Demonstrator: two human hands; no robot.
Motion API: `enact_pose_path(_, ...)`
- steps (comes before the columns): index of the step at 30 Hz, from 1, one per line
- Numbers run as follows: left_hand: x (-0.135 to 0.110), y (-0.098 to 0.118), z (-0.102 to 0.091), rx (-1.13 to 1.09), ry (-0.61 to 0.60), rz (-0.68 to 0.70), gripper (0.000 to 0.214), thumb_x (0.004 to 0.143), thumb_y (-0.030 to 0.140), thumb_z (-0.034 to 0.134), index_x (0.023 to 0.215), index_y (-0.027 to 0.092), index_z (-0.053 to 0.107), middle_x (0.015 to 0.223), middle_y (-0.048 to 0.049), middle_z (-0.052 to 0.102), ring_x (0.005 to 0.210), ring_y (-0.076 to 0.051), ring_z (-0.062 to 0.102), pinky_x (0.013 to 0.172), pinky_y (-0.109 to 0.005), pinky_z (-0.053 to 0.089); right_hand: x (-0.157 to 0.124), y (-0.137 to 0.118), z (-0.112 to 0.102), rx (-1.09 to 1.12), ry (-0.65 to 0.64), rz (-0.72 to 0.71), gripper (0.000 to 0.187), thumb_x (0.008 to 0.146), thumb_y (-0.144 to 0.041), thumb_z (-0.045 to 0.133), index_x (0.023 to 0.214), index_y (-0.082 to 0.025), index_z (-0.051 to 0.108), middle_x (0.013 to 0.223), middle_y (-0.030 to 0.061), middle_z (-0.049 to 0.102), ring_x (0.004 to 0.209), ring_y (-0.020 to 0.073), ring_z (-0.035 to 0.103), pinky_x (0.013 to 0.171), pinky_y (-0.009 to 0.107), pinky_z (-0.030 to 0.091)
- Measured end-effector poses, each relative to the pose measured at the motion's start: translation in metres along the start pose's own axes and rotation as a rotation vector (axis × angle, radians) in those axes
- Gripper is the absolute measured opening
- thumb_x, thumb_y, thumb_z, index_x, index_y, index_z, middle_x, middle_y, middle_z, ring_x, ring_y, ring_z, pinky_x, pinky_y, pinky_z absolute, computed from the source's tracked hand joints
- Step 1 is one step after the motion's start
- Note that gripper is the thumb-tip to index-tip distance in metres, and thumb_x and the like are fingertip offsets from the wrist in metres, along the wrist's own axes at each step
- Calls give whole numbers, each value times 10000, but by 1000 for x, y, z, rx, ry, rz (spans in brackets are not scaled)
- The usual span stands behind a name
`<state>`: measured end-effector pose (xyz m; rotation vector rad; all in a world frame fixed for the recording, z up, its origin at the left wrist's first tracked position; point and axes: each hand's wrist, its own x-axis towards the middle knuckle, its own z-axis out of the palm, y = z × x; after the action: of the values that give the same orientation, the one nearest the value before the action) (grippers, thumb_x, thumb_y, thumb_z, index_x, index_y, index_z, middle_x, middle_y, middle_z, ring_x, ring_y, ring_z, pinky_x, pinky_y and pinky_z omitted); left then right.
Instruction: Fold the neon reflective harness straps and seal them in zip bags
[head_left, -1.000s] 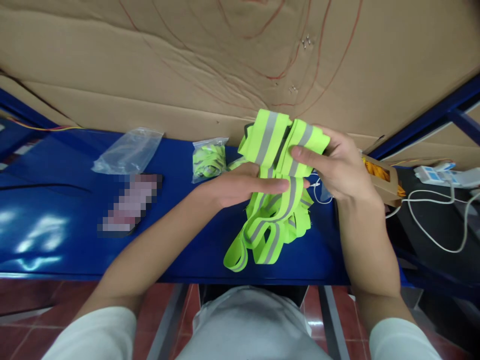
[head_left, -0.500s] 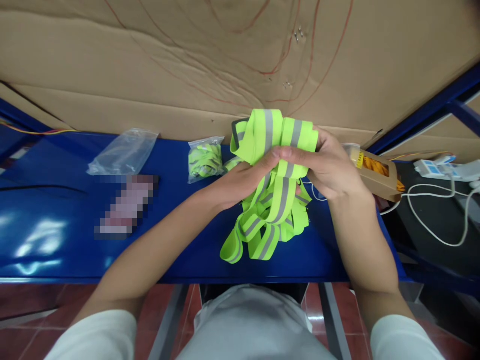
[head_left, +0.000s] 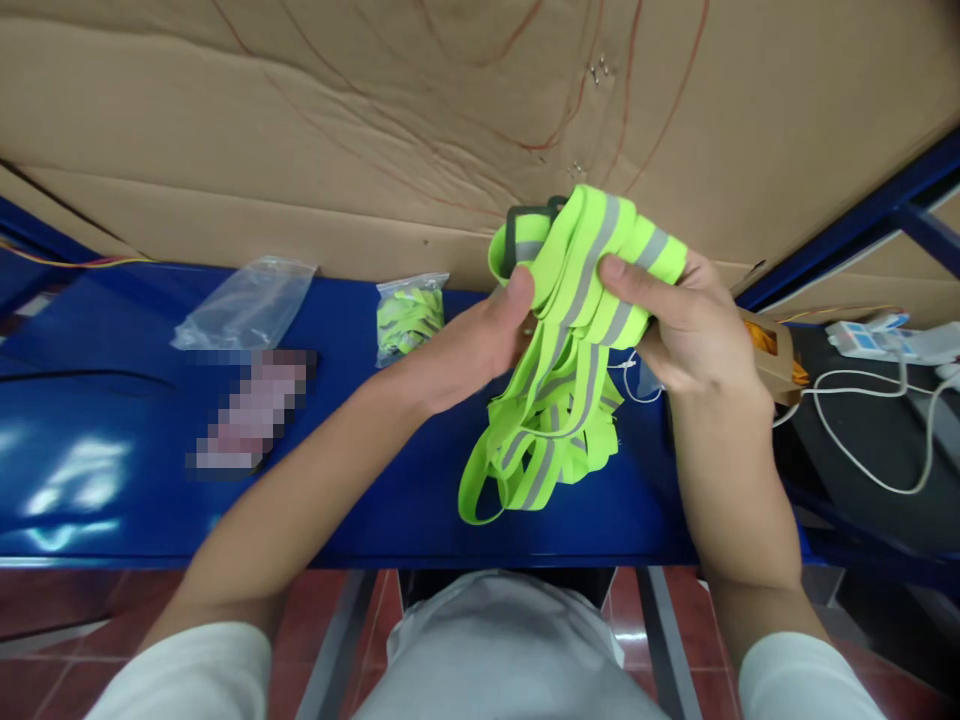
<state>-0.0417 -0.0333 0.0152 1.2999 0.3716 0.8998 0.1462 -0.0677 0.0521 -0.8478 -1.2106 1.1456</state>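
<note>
A neon yellow-green reflective strap point(head_left: 592, 250) with a grey stripe is gathered in flat loops between my hands, above the table. My right hand point(head_left: 694, 315) grips the folded layers from the right, thumb on top. At the left side of the bundle, my left hand point(head_left: 499, 335) is closed on the strap, thumb raised; its other fingers are partly hidden behind the webbing. A dark buckle point(head_left: 512, 238) shows at the upper left of the folds. Loose lengths of strap hang below and lie in a heap on the blue table point(head_left: 390, 480).
A clear bag holding a similar strap point(head_left: 410, 322) lies left of my hands. Further left are a flat plastic bag point(head_left: 247, 300) and a blurred-out rectangular item point(head_left: 255, 410). At right are a cardboard box point(head_left: 784, 365), white cables point(head_left: 862, 480) and a power strip point(head_left: 892, 338).
Both hands have moved apart slightly, and the folded bundle has tilted and shifted up and right. My right thumb now presses further along the folds; the buckle shows more plainly.
</note>
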Motion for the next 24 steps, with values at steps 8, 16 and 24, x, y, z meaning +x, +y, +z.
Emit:
enact_pose_path(8, -2, -5, 17, 390, 350, 369, 453, 1039, 608, 492, 1331, 285, 617, 1392, -69, 638, 1438, -290, 530, 1227, -444, 409, -3, 13, 16, -129, 70, -14, 312, 785, -419, 886, 1043, -293, 762, 1071, -17, 798, 1035, 242, 759, 964, 424, 633)
enact_pose_path(16, -5, -8, 24, 208, 204, 171, 571, 938, 549, 695, 1430, 314, 525, 1428, -27, 630, 1527, -312, 439, 1179, -450, 438, -5, 3, 16, -203, 106, -68, 227, 793, -324, 882, 985, -269, 774, 1019, 5, 786, 969, 242, 757, 918, 424, 642)
enact_pose_path(24, -5, -4, 15, -141, -287, -302, 240, 918, 351, 766, 1018, 133, 760, 954, -118, 804, 893, -265, 790, 839, -399, 652, -19, -27, 6, -642, -21, -342, 351, 835, -300, 862, 1167, -370, 775, 1305, -43, 750, 1330, 320, 647, 1178, 518, 532)
